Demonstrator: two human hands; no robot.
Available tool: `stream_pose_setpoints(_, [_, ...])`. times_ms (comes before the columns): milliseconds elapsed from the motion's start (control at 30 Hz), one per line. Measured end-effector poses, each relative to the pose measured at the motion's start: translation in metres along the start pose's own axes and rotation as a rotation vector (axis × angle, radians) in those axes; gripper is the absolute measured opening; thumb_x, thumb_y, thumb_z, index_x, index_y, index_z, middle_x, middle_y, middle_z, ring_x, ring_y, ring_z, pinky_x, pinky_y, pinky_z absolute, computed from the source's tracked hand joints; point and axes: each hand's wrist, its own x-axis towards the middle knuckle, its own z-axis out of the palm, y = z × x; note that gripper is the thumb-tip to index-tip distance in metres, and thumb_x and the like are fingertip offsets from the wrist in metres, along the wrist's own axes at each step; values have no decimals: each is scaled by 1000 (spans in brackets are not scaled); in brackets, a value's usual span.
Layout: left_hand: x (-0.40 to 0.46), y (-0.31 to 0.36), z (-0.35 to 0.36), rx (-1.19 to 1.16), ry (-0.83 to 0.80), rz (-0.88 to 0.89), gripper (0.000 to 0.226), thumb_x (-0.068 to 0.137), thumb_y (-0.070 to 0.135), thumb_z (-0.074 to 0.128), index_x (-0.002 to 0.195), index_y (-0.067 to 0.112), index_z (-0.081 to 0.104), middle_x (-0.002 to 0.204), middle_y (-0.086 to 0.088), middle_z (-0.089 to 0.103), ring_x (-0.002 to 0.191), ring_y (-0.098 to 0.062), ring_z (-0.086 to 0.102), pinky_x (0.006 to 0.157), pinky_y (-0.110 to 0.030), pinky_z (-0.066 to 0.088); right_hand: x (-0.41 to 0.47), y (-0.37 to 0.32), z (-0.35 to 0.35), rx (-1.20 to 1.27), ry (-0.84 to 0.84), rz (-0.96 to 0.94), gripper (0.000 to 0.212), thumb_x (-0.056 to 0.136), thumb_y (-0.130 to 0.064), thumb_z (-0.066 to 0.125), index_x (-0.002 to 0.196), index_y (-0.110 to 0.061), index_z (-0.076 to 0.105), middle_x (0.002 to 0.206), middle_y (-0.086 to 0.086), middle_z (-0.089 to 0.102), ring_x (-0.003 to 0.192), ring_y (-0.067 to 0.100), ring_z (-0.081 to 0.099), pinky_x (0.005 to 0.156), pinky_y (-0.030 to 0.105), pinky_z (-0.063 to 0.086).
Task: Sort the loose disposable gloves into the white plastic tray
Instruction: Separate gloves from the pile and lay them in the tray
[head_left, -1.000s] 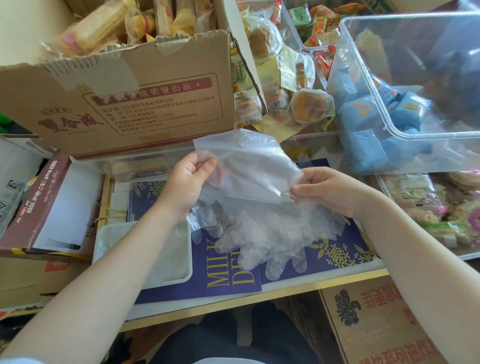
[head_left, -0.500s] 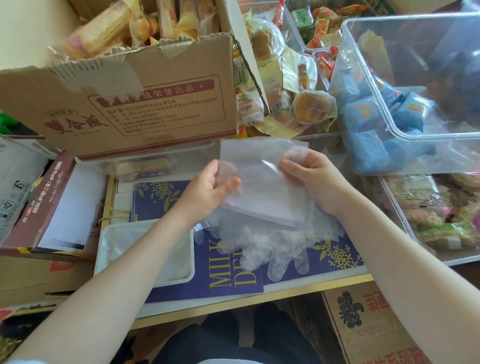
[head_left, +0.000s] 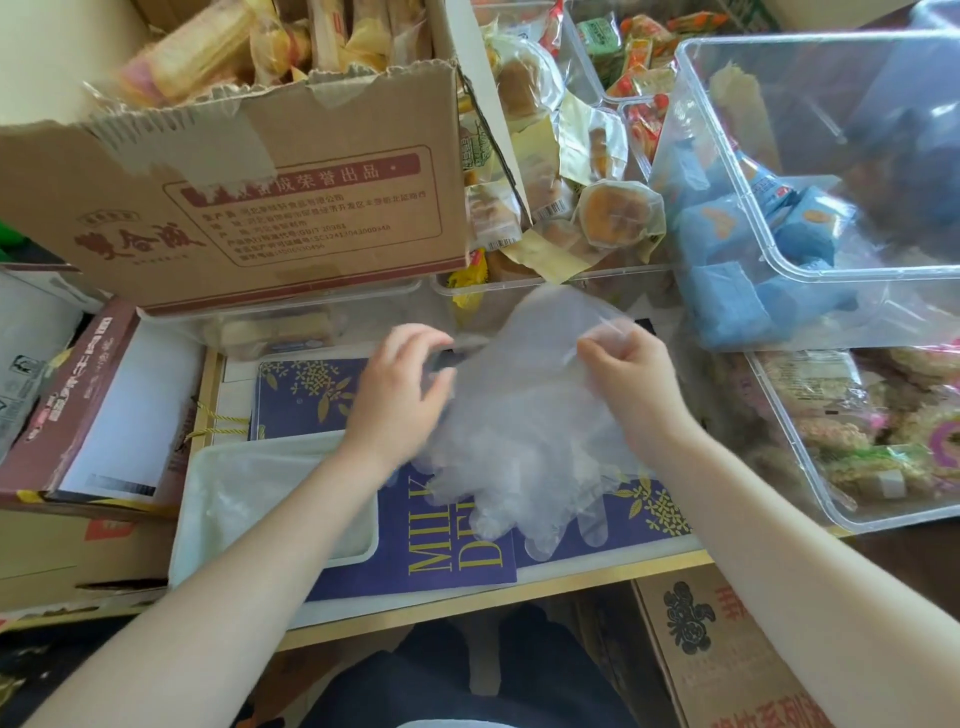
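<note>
A white tray (head_left: 208, 499) sits at the worktop's (head_left: 467, 597) near-left edge. The left hand (head_left: 400, 389) hovers with fingers spread; the right hand (head_left: 628, 374) pinches clear gloves (head_left: 519, 441) between crowding carton (head_left: 234, 208) and bins (head_left: 831, 208).

Right hand (head_left: 631, 374) pinches upper edge of clear glove sheet (head_left: 524, 374), fingers curled. Left hand (head_left: 400, 384) at sheet's left edge, fingers bent, grip unclear due to blur. Loose glove pile (head_left: 535, 493) below sheet, on purple box lid (head_left: 447, 551). White plastic tray (head_left: 218, 499) left of pile, partly under left forearm, crumpled film inside. Torn cardboard box (head_left: 249, 208) of wrapped snacks behind. Clear bin (head_left: 810, 171) with blue packets far right. Wrapped pastries (head_left: 613, 213) between box and bin.
</note>
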Motion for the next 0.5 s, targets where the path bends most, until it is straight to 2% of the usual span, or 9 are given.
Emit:
stream_pose_setpoints(67, [-7,34,6,-337,-194,-27,36,86,29,49,119,16,56,120,2,55,109,0,50,94,-7,33,-11,1,13,-83,-19,-61,12,90,-17,55,83,-8,56,62,10,53,51,6,46,48,19,37])
stream_pose_setpoints(133, [-12,54,15,-588,-365,-165,43,85,38,47,125,24,50,127,9,55,115,5,50,99,-11,35,-22,0,25,-172,-55,-136,14,92,-21,54,88,-7,53,70,11,58,59,10,48,54,23,39])
stream_pose_setpoints(167, [-12,57,20,-676,-381,-232,45,84,42,48,125,25,50,127,10,57,117,4,50,102,-16,36,-27,-2,29,-187,-83,-161,6,93,-18,53,91,-13,51,73,4,58,61,8,49,54,17,38])
stream_pose_setpoints(200, [-12,59,22,-756,-368,-279,45,82,45,52,123,26,51,124,10,59,116,2,52,103,-21,38,-31,-5,32,-187,-110,-182,8,92,-13,53,96,-19,49,79,-2,59,64,7,51,54,11,38])
stream_pose_setpoints(267, [-12,60,20,-875,-335,-330,43,78,43,60,117,25,54,116,9,64,114,-2,57,101,-26,41,-38,-6,36,-163,-168,-219,30,88,-5,55,107,-26,45,95,-2,59,75,9,58,60,7,42])
stream_pose_setpoints(367, [-14,57,14,-991,-288,-396,39,81,31,68,115,18,56,111,4,67,107,-10,62,91,-25,49,-46,-4,38,-187,-294,-333,46,85,-6,60,127,-19,46,109,-2,54,86,7,59,70,11,48])
stream_pose_setpoints(467, [-14,48,14,-833,-112,-483,17,88,24,59,106,22,61,94,4,69,79,-6,65,71,-22,50,-50,3,39,-198,-511,-382,53,89,-2,53,139,-14,39,118,-1,52,96,8,59,81,20,52])
stream_pose_setpoints(500, [-13,43,15,-801,-49,-520,12,93,19,54,100,23,63,88,7,69,75,-3,65,70,-20,49,-50,4,38,-180,-555,-376,51,90,-1,50,139,-14,41,117,-1,54,97,8,60,83,20,51])
